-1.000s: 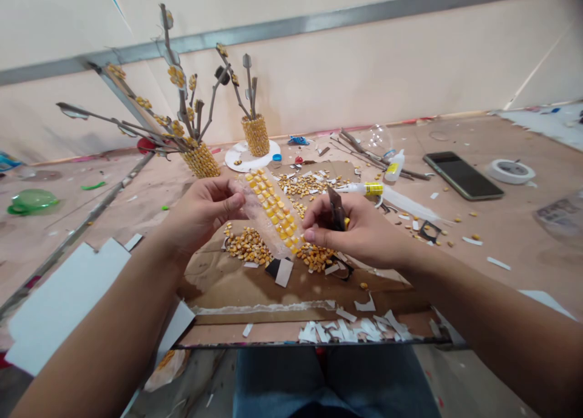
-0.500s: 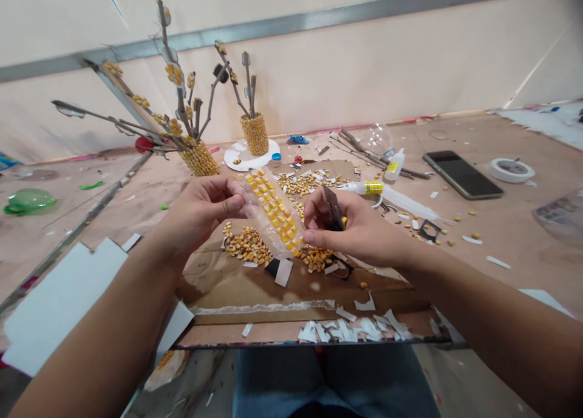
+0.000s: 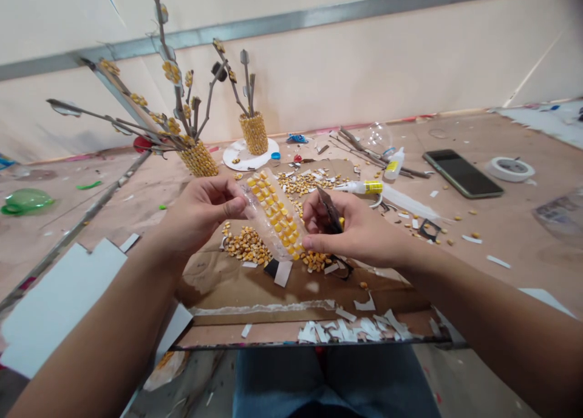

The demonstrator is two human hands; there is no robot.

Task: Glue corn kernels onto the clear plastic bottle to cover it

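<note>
Both hands point(image 3: 200, 211) holding above littered cardboard point(image 3: 241, 284) — left: corn-studded strip point(image 3: 276, 216), right point(image 3: 355, 228): dark piece point(image 3: 330, 209) — pale wall point(image 3: 387, 71) behind.

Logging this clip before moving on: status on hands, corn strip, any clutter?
Left hand holding corn strip by its upper left edge. Right hand at strip's lower right, gripping dark piece. Loose kernels on cardboard below.

The left hand point(image 3: 207, 214) and right hand point(image 3: 344, 226) are bare, as are the left forearm point(image 3: 113, 308) and right forearm point(image 3: 492, 302) out to the picture's edges. Blue jeans point(image 3: 276, 384) show below, the denim looking darker toward the middle. Black cloth point(image 3: 325, 411) shows at the bottom edge, too cropped to identify.
</note>
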